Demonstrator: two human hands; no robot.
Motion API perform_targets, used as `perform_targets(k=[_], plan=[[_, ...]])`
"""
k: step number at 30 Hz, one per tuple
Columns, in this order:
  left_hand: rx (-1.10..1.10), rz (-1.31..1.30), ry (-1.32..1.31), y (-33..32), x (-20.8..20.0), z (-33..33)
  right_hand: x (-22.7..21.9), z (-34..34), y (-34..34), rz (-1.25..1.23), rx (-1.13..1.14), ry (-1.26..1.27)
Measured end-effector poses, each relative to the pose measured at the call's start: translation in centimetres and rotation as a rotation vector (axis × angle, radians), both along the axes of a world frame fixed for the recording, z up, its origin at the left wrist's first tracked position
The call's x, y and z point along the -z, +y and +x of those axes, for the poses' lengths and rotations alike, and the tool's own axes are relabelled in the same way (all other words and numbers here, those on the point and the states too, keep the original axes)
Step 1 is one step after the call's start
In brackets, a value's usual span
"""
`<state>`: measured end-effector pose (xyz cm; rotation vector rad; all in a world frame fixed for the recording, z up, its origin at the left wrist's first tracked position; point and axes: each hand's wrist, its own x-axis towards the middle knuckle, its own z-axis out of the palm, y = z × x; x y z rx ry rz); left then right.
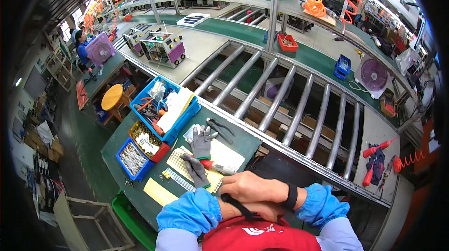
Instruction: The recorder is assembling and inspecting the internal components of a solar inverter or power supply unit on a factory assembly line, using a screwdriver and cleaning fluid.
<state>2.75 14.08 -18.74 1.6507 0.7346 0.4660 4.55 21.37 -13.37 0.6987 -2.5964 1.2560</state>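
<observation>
My left hand (270,211) lies low in front of my red apron (262,237), partly beneath my right hand, its fingers hidden. Around my left wrist runs a black strap (237,205). My right hand (250,187) crosses above, fingers closed at that strap. A black band (292,196) circles my right wrist. Blue sleeve covers (191,211) wrap both forearms. Just beyond my hands, two grey work gloves (202,144) rest on the green bench (248,142), beside a red-and-white tool (220,167) and a perforated yellow sheet (177,161).
A blue bin of hand tools (174,132), a red bin of small parts (161,150) and a blue bin of white ties (133,176) stand at left. Black-handled pliers (222,128) lie on the bench. A roller conveyor (280,103) runs beyond; red-handled tools (374,157) lie right.
</observation>
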Motion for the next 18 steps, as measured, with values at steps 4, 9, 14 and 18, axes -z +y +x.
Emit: perform_targets(k=[4,9,14,18], plan=[[-0.214,0.046,0.311,2.3,6.1,0.8,0.5,0.6,-0.7,0.047,0.043,0.042],[-0.936,-0.349,0.074,8.0,10.0,-3.1,4.7,1.6,-0.6,-0.230,0.287,0.146],[-1.422,-0.652,-1.371,8.9,5.1,-12.7,3.8,3.3,-1.3,-0.263,0.663,0.216],[-1.518,-0.698,-1.365,9.5,3.5,-13.0,5.1,4.3,-1.2,-0.622,0.739,-0.199]])
